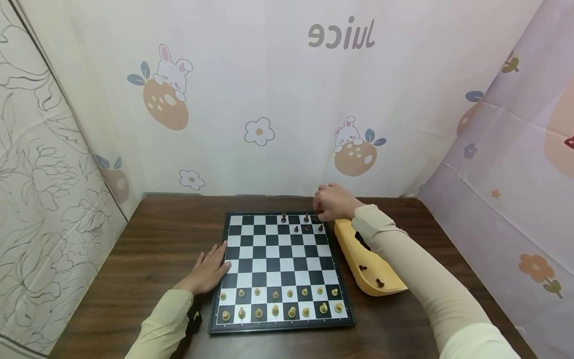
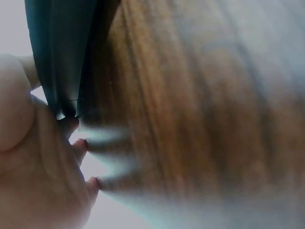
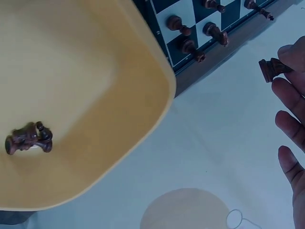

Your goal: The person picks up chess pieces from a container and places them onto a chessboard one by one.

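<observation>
Setting up looks roughly two-thirds done: light pieces [image 1: 274,300] fill both near rows of the chessboard [image 1: 278,269], few dark ones stand far. Right hand [image 1: 333,201] pinches a dark piece [image 3: 271,68] at the far corner; left hand [image 1: 208,270] rests flat, fingers straight, at the board's edge. Yellow tray [image 1: 365,259] holds a couple more.

chessboard [image 1: 278,259]: 1 | light pieces [image 1: 275,310]: 16 | dark pieces on board [image 1: 296,229]: about 6 | yellow tray [image 1: 358,254]: 1 | tray pieces [image 1: 379,283]: 2

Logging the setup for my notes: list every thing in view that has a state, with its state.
Chessboard: flat, light pieces set, dark side partly filled.
Yellow tray: a few dark pieces left.
Dark chess piece: pinched by right hand.
Left hand: flat on table at board edge.
</observation>
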Motion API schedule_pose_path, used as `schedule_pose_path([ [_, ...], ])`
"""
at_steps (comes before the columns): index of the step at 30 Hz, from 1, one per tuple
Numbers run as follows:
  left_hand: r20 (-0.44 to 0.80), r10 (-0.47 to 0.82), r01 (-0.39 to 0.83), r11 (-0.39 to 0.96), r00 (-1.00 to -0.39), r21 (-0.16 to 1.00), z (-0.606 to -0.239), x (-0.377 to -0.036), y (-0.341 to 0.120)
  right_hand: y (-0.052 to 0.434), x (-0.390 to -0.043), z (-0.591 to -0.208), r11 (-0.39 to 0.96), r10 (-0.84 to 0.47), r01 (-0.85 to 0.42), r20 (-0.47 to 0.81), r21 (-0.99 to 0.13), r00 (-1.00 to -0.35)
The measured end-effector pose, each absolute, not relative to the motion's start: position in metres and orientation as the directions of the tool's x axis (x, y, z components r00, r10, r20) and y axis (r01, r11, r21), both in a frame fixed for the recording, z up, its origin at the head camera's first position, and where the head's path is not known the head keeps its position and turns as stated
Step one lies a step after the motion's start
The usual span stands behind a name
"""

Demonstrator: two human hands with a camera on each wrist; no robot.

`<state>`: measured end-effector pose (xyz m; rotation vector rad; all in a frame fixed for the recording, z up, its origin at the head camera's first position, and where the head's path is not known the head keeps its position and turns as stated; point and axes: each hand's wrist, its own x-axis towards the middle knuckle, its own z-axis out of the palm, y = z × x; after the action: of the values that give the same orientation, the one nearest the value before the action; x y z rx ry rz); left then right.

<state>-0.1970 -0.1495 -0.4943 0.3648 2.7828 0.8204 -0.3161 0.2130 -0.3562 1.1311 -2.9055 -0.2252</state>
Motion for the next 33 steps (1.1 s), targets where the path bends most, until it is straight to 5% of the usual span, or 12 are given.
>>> schedule_pose_path([
  [33, -0.139, 0.294, 0.172, 0.815, -0.946, 0.554, -0.493, -0.198, -0.149, 0.159, -0.330, -0.359, 0.684, -0.715, -0.711, -0.043, 0.160, -0.698],
])
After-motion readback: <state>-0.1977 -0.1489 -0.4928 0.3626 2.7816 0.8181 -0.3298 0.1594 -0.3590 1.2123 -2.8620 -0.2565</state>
